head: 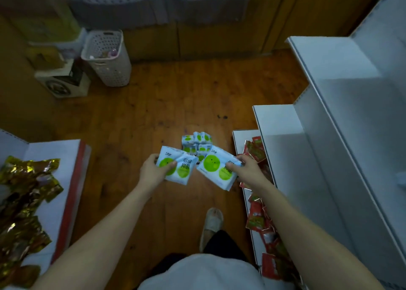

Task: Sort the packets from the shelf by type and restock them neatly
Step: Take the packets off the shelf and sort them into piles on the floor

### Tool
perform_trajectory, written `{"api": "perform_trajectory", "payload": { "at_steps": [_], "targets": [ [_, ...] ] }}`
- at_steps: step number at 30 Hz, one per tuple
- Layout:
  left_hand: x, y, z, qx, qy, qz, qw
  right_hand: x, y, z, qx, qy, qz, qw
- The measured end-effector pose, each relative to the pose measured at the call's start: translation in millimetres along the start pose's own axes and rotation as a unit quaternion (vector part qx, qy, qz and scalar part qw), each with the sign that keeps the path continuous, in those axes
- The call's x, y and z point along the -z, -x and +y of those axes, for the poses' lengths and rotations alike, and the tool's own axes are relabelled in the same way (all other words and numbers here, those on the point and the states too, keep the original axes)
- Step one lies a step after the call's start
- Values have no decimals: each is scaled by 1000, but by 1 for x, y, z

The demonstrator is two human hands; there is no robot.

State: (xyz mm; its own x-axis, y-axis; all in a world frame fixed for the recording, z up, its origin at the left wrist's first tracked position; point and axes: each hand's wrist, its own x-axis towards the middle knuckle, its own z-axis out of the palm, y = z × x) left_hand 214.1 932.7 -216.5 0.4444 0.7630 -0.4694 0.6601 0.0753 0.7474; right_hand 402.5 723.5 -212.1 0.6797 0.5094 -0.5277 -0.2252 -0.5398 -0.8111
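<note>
- Gripping a white packet with green circles (176, 167), the left hand (153, 171) curls its fingers (170, 165) round the packet's left edge, thumb across the front, just left of frame centre.
- At about 3 o'clock from it, the right hand (248, 168) holds a second white-and-green packet (216, 168), fingers clamped on its right end; the two packets sit close, corners nearly meeting.
- Beyond both hands, at 12 o'clock, a small pile of matching packets (197, 143) lies on the wooden floor (153, 105).
- Toward 4 o'clock, red packets (259, 215) are strewn along the lowest white shelf (239, 140) of a stepped shelving unit (329, 125) that fills the right side.
- At 8 o'clock, crinkled gold packets (24, 201) are heaped on another white shelf with a red edge (72, 184).
- Near 11 o'clock, a perforated white basket (107, 59) stands on the floor beside a cardboard box (63, 81).
- At 6 o'clock, a slippered foot (212, 223) rests on the floor.
</note>
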Motion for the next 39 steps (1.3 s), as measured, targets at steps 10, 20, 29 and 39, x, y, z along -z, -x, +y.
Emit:
{"api": "perform_trajectory", "payload": {
  "at_steps": [10,20,29,39],
  "targets": [
    [-52,-124,-10,135,43,29,989,-18,-160,7,-88,44,-59,993],
    [-109,-312,-96,179,24,-44,983,-68,-341,79,-126,113,-27,985],
    [-225,-481,-200,169,-9,-84,982,-113,-548,207,-117,214,-40,969],
    [-348,-611,-317,188,-59,-102,975,-164,-720,315,-122,255,-49,958]
  ]
}}
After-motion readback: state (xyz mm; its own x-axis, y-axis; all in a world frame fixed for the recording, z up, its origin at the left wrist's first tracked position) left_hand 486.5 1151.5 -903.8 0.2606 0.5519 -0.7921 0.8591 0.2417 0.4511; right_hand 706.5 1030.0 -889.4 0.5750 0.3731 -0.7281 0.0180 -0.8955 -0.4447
